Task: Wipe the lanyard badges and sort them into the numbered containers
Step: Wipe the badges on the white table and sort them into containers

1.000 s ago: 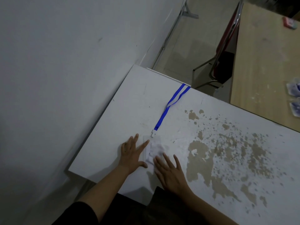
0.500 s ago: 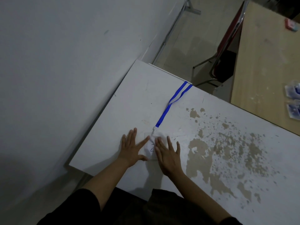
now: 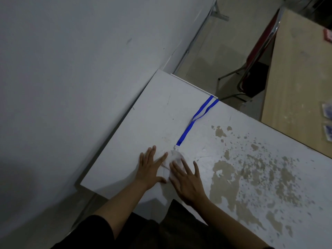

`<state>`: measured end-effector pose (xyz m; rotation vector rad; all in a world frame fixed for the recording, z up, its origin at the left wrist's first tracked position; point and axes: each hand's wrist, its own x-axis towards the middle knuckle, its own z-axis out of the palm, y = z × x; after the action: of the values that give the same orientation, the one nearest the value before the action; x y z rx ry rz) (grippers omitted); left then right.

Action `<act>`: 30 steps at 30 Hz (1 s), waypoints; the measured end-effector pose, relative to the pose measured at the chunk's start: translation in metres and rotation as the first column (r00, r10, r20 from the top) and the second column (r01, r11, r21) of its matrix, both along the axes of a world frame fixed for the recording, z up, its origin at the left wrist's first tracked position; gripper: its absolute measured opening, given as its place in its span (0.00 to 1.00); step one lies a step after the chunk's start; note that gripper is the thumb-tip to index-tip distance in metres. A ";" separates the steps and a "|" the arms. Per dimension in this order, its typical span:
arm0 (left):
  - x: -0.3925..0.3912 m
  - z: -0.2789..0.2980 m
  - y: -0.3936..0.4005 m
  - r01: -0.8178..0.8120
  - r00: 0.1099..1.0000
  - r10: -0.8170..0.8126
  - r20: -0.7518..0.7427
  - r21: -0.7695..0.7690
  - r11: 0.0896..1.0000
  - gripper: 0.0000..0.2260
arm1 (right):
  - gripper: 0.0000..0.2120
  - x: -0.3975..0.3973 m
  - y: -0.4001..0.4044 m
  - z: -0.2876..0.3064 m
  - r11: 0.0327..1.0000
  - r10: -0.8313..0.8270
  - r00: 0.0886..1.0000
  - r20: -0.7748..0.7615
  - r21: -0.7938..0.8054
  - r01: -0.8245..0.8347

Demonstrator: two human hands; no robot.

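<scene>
Two hands flat, fingers spread: left hand [image 3: 150,168] beside the badge [image 3: 166,166], right hand [image 3: 186,178] on white cloth [image 3: 175,157].

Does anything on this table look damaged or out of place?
Yes. The white table has lost much of its coating right of the hands: brown bare patches and specks spread across it. The blue lanyard also runs off the far edge, so part of it hangs out of sight.

White table [image 3: 143,126] (peeling): blue lanyard [image 3: 195,119].
</scene>
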<state>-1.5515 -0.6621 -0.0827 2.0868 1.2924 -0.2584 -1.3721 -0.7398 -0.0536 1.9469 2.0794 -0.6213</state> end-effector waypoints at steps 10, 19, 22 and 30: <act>0.002 0.001 0.000 0.012 1.000 -0.013 -0.015 -0.009 1.000 0.49 | 0.30 0.013 -0.024 0.001 1.000 0.013 0.999 0.044 -0.021 -0.012; 0.003 0.001 0.003 0.038 0.997 -0.039 -0.067 -0.025 0.999 0.50 | 0.29 0.003 -0.044 0.005 0.997 0.071 0.996 0.052 -0.027 -0.069; 0.004 0.001 0.003 0.040 0.996 -0.041 -0.077 -0.018 0.999 0.50 | 0.28 0.012 -0.020 0.002 0.997 -0.076 0.994 0.084 -0.023 0.078; 0.003 0.002 0.004 0.050 0.995 -0.052 -0.084 -0.025 0.998 0.50 | 0.28 0.015 -0.029 0.006 1.000 0.016 0.998 0.060 -0.015 -0.016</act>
<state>-1.5482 -0.6583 -0.0809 2.1109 1.2804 -0.3860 -1.3575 -0.7691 -0.0474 1.9151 2.0468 -0.5650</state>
